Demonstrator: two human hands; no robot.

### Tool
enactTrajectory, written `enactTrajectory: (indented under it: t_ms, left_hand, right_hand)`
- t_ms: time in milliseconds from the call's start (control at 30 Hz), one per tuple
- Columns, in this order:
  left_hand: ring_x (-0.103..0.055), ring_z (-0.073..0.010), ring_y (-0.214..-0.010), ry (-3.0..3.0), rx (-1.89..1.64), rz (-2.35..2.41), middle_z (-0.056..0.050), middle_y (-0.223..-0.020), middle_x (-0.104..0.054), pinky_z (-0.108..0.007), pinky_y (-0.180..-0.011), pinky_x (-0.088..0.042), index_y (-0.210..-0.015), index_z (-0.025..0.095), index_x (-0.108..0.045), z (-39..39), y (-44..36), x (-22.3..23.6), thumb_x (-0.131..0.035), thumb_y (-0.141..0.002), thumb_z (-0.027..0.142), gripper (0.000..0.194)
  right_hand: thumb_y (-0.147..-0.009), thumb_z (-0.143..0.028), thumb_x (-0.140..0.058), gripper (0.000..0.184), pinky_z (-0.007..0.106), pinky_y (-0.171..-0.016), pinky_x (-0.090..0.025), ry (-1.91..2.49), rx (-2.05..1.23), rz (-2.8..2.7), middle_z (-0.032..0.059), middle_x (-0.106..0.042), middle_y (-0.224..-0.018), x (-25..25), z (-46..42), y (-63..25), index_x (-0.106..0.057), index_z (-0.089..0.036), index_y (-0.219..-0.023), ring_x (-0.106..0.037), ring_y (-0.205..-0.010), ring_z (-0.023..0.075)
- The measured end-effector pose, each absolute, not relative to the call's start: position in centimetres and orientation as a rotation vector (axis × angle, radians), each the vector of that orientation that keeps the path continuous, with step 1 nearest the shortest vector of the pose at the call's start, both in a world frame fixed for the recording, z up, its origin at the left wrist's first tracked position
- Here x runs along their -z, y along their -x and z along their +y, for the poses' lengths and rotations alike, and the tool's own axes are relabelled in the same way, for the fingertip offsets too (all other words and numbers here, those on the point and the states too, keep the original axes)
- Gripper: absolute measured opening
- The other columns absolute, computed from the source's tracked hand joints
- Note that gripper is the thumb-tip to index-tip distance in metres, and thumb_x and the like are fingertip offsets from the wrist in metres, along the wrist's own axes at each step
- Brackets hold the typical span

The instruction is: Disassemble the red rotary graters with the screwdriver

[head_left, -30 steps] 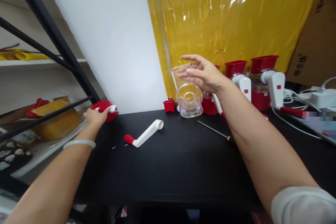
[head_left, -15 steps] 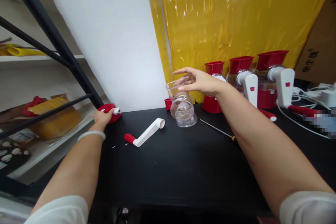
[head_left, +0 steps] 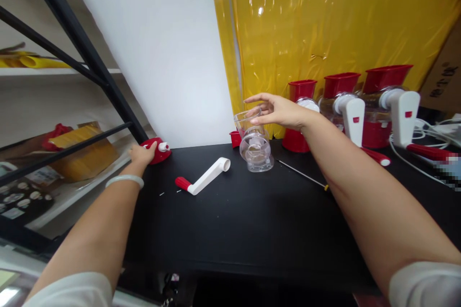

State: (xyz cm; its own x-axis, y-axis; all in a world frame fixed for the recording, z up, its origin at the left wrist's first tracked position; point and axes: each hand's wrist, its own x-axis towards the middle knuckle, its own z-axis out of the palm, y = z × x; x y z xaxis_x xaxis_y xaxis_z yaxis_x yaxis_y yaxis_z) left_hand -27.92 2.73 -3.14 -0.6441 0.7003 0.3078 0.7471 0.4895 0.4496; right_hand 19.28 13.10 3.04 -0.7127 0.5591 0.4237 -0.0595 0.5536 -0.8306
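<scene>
My left hand [head_left: 141, 154] reaches to the black table's far left corner and rests closed on a red round base with a white knob [head_left: 159, 150]. My right hand [head_left: 278, 111] hovers over the rim of a clear plastic grinder body [head_left: 254, 146] standing on the table, fingers stretched out and apart, holding nothing. A white crank handle with a red grip [head_left: 203, 182] lies flat between the two hands. A small red cup piece [head_left: 235, 138] sits behind the clear body.
Three assembled red-and-white hand grinders [head_left: 382, 105] stand at the back right before a yellow plastic sheet [head_left: 324, 24]. A thin metal rod [head_left: 302, 175] lies on the black table [head_left: 252, 230]. White cables [head_left: 425, 148] trail right. A black shelf frame [head_left: 72, 33] rises left.
My right hand has let go of the clear grinder body, which now stands on the table a little nearer. My left hand stays on the red base.
</scene>
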Motion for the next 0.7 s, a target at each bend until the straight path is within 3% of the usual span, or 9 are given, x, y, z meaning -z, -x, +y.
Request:
enactTrajectory:
  t_ms: [133, 267, 500, 633, 700]
  left_hand:
    - [-0.028, -0.0439, -0.135, 1.156, 0.777, -2.567, -0.030, -0.137, -0.041, -0.053, -0.105, -0.028, -0.129, -0.002, -0.037, 0.9, 25.7, 2.9, -0.052, -0.083, 0.054, 0.074]
    - [-0.041, -0.0378, -0.127, 1.606, 0.526, -2.285, -0.019, -0.123, -0.057, -0.052, -0.106, -0.026, -0.117, 0.012, -0.058, -2.8, 21.4, 4.4, -0.051, -0.084, 0.045, 0.047]
    - [-0.040, -0.0286, -0.130, 2.178, 0.746, -1.969, -0.011, -0.133, -0.052, -0.050, -0.112, -0.025, -0.122, 0.023, -0.058, -5.3, 10.4, 4.5, -0.057, -0.084, 0.049, 0.047]
    - [-0.038, -0.0305, -0.137, 2.592, 1.308, -1.984, -0.014, -0.149, -0.040, -0.049, -0.112, -0.030, -0.142, 0.024, -0.038, -2.8, 4.1, 4.3, -0.078, -0.067, 0.039, 0.086]
    - [-0.046, -0.0312, -0.132, 2.775, 1.662, -1.930, -0.015, -0.149, -0.041, -0.048, -0.109, -0.037, -0.143, 0.026, -0.035, -1.4, 1.4, 4.8, -0.083, -0.061, 0.030, 0.096]
  right_hand:
    - [-0.067, -0.024, -0.081, 0.066, 0.048, -0.100, -0.050, 0.404, -1.173, -2.098, 0.0082, -0.069, -0.106, -2.9, 13.5, -19.4, -0.052, -0.021, -0.125, -0.066, -0.102, 0.0221]
    - [-0.066, -0.024, -0.082, 0.065, 0.048, -0.098, -0.051, 0.402, -1.178, -2.090, 0.0079, -0.069, -0.106, -2.8, 13.6, -19.3, -0.053, -0.023, -0.124, -0.067, -0.101, 0.0223]
    - [-0.065, -0.030, -0.083, 0.069, 0.046, -0.098, -0.051, 0.470, -1.173, -2.091, 0.0089, -0.070, -0.103, -2.2, 13.2, -18.1, -0.051, -0.020, -0.125, -0.067, -0.098, 0.0215]
    - [-0.065, -0.031, -0.083, 0.069, 0.044, -0.095, -0.053, 0.415, -1.216, -2.083, 0.0076, -0.069, -0.101, -2.5, 12.3, -17.4, -0.050, -0.020, -0.125, -0.067, -0.097, 0.0201]
    - [-0.066, -0.034, -0.082, 0.068, 0.043, -0.090, -0.055, 0.417, -1.228, -2.049, 0.0080, -0.068, -0.101, -2.7, 11.8, -17.1, -0.050, -0.019, -0.124, -0.068, -0.093, 0.0198]
